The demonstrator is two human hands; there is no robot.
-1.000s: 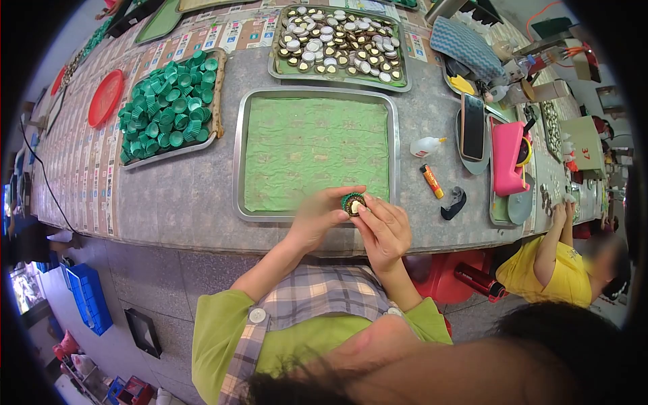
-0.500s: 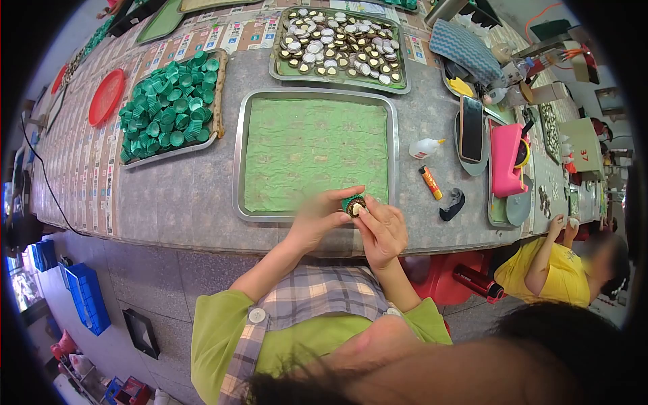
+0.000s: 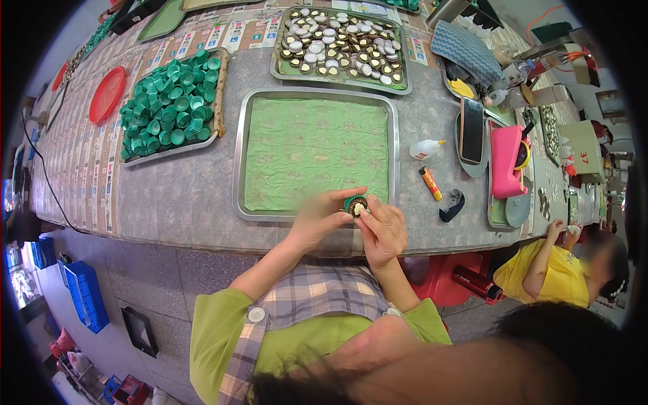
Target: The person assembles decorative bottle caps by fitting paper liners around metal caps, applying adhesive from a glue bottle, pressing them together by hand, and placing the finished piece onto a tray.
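Note:
My left hand pinches a green fluted cup over the near edge of a metal tray lined with green cloth. With its fingertips, my right hand grips a small dark brown disc with a cream heart-shaped piece on it. Disc and cup are pressed together, and the fingers partly hide both. To the left, a tray is heaped with green fluted cups. Behind the lined tray, another metal tray carries many similar brown discs, some showing white round faces.
Right of the lined tray are a white bottle, an orange-yellow tube, a dark strap, a phone and a pink case. A red plate lies far left. A person in yellow sits at the right.

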